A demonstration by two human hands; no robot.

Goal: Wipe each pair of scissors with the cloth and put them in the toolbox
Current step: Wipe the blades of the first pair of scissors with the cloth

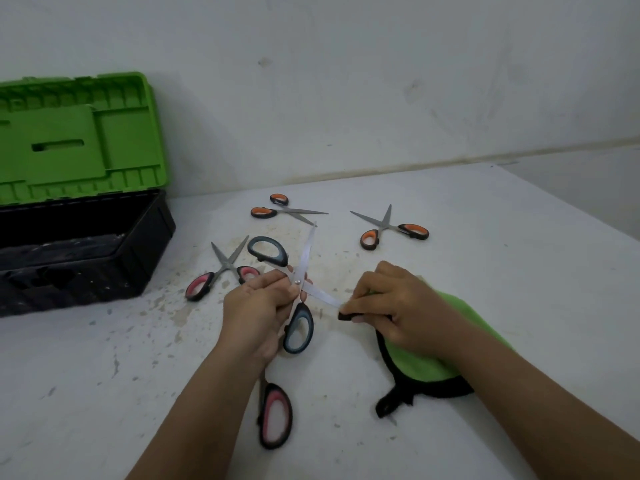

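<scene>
Here, pinched at the pivot by the left hand [258,308]: the blue scissors [298,285], spread wide open in an X above the table [519,258]. Fingers curled around the crossing, thumb near the screw, one blue loop hanging below the hand, the other up and away toward the toolbox [83,251].

Pressed together around one blade tip by the right hand [391,311]: the cloth [446,341], green with a black edge, the rest of it draped under the wrist and onto the table.

Probably the wiping step, with one blade in the cloth and the other blade bare and pointing away. Danger first from that open edge: a slip of the pinching fingers along the blade, and a cut through thin cloth. Danger also from the weak hold at the pivot: with a pull from the right hand, possible closing of the blades onto the left fingers, or a twist out of the grip and a drop.

Further out, more risk of disorder. Pink scissors [221,271] just beside the left hand, another pink pair [275,415] under the left forearm, easy to knock with an elbow. Two orange pairs [280,211] [391,227] farther back, well apart from the hands. Toolbox open at the left, lid up; inside too dark to tell contents.
</scene>
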